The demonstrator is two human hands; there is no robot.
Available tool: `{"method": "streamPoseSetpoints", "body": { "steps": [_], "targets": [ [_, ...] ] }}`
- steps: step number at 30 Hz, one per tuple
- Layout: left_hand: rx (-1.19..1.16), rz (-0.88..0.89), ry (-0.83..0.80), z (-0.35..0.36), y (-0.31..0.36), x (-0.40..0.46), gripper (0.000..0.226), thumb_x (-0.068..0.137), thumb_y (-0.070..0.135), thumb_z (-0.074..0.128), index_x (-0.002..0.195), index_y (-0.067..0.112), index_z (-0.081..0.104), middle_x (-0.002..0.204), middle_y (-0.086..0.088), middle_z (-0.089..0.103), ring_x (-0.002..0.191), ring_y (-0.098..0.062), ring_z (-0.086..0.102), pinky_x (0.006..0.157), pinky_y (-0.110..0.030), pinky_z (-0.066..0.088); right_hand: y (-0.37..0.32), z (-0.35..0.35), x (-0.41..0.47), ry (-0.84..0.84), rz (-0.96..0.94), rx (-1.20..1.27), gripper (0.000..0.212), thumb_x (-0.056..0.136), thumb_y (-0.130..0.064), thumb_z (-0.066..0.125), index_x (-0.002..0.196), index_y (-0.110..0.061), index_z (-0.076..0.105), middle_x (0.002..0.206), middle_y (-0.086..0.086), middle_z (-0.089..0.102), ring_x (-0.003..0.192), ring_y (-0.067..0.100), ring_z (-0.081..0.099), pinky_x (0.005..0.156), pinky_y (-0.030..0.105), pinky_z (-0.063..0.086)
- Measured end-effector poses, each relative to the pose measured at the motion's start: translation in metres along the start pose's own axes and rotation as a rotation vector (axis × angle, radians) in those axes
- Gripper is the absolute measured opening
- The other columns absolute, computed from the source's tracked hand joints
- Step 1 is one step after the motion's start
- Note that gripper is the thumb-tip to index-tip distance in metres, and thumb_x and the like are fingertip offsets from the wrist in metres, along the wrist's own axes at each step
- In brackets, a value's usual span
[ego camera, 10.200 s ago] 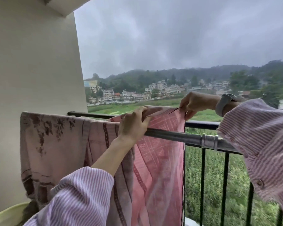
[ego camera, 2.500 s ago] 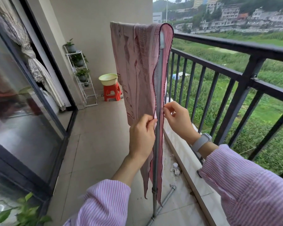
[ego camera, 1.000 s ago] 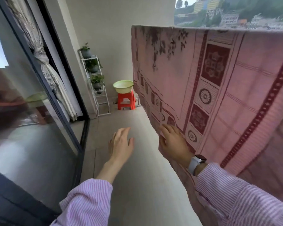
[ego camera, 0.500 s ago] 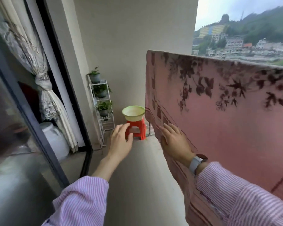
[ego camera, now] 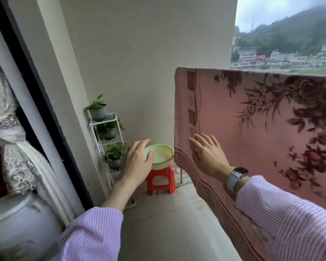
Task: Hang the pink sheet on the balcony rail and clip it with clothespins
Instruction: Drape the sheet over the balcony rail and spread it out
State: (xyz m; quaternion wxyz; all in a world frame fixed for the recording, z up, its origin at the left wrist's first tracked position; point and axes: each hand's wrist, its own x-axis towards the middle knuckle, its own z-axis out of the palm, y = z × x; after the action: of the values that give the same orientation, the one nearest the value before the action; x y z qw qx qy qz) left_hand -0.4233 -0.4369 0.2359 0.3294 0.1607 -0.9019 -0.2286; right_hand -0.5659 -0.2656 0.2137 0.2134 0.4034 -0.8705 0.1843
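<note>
Right hand (ego camera: 208, 157) flat against floral pink sheet (ego camera: 252, 129)

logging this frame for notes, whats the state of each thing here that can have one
pink floral sheet: draped over its support, spread flat, no clothespins visible
left hand: open, holding nothing
right hand: open, fingers straight against the sheet
pale green plastic basin: upright on the stool, contents not visible
red plastic stool: upright on the floor
white wire plant rack: upright, three potted plants on it
</note>
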Motion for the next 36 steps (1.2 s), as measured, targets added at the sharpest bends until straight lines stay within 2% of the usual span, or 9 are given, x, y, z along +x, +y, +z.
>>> {"method": "streamPoseSetpoints", "body": {
  "steps": [4,8,13,18,22,25,29,34,36],
  "targets": [
    [-0.001,0.031,-0.021,0.035,-0.053,0.116,0.038,0.089,0.016,0.050,0.127,0.011,0.047,0.129,-0.009,0.051,0.121,-0.025,0.044,0.101,-0.037,0.035,0.023,0.040,0.096,0.056,0.028,-0.034,0.043,0.087,-0.020,0.047,0.129,-0.014,0.045,0.136,0.012,0.047,0.132,0.031,0.033,0.111,0.051,0.020],
    [-0.043,0.087,-0.067,0.094,-0.087,0.220,0.036,0.090,0.016,0.049,0.126,0.011,0.048,0.129,-0.009,0.050,0.120,-0.024,0.044,0.099,-0.032,0.034,0.058,0.093,0.183,0.121,0.060,-0.079,0.042,0.083,-0.016,0.044,0.125,-0.015,0.048,0.130,0.012,0.053,0.126,0.031,0.041,0.109,0.051,0.026],
    [-0.055,0.159,-0.055,0.164,-0.126,0.370,0.035,0.088,0.014,0.050,0.123,0.010,0.051,0.126,-0.011,0.053,0.117,-0.027,0.047,0.099,-0.034,0.036,0.114,0.163,0.319,0.188,0.054,-0.075,0.039,0.084,-0.011,0.048,0.123,-0.011,0.049,0.126,0.013,0.054,0.124,0.032,0.042,0.107,0.051,0.031],
    [-0.131,0.132,-0.034,0.203,-0.152,0.522,0.033,0.088,0.010,0.051,0.120,0.007,0.052,0.122,-0.015,0.055,0.114,-0.028,0.050,0.095,-0.029,0.035,0.158,0.193,0.458,0.236,0.061,-0.141,0.042,0.086,-0.011,0.047,0.128,-0.010,0.045,0.133,0.015,0.048,0.129,0.032,0.036,0.111,0.048,0.022],
    [-0.212,0.143,-0.030,0.235,-0.179,0.617,0.027,0.088,0.009,0.051,0.115,0.007,0.056,0.117,-0.013,0.058,0.105,-0.024,0.056,0.084,-0.020,0.035,0.181,0.213,0.551,0.281,0.003,-0.280,0.041,0.077,-0.006,0.056,0.118,-0.010,0.053,0.124,0.016,0.056,0.123,0.034,0.046,0.108,0.055,0.025],
    [-0.294,0.174,-0.061,0.268,-0.193,0.685,0.024,0.090,0.010,0.049,0.112,0.005,0.058,0.115,-0.012,0.061,0.102,-0.021,0.057,0.083,-0.019,0.036,0.199,0.231,0.603,0.341,-0.011,-0.410,0.043,0.071,-0.006,0.064,0.112,-0.011,0.057,0.116,0.014,0.061,0.116,0.032,0.052,0.105,0.057,0.029],
    [-0.432,0.261,-0.119,0.314,-0.200,0.771,0.025,0.092,0.012,0.046,0.111,0.005,0.059,0.115,-0.013,0.062,0.100,-0.022,0.058,0.084,-0.023,0.039,0.222,0.252,0.661,0.442,0.000,-0.615,0.038,0.071,-0.008,0.062,0.109,-0.012,0.058,0.108,0.007,0.062,0.107,0.026,0.056,0.106,0.049,0.033],
    [-0.573,0.340,-0.213,0.358,-0.196,0.871,0.026,0.093,0.014,0.044,0.113,0.004,0.058,0.116,-0.015,0.061,0.101,-0.023,0.058,0.083,-0.023,0.039,0.237,0.255,0.731,0.540,0.158,-0.778,0.032,0.071,-0.007,0.058,0.103,-0.012,0.058,0.100,0.004,0.063,0.096,0.020,0.043,0.084,0.035,0.031],
    [-0.640,0.303,-0.247,0.374,-0.191,0.904,0.029,0.093,0.016,0.044,0.115,0.002,0.057,0.118,-0.016,0.061,0.104,-0.026,0.057,0.087,-0.027,0.041,0.237,0.254,0.754,0.537,0.271,-0.811,0.032,0.070,-0.008,0.064,0.101,-0.013,0.057,0.099,0.003,0.062,0.092,0.020,0.046,0.079,0.034,0.033]
  ]
}}
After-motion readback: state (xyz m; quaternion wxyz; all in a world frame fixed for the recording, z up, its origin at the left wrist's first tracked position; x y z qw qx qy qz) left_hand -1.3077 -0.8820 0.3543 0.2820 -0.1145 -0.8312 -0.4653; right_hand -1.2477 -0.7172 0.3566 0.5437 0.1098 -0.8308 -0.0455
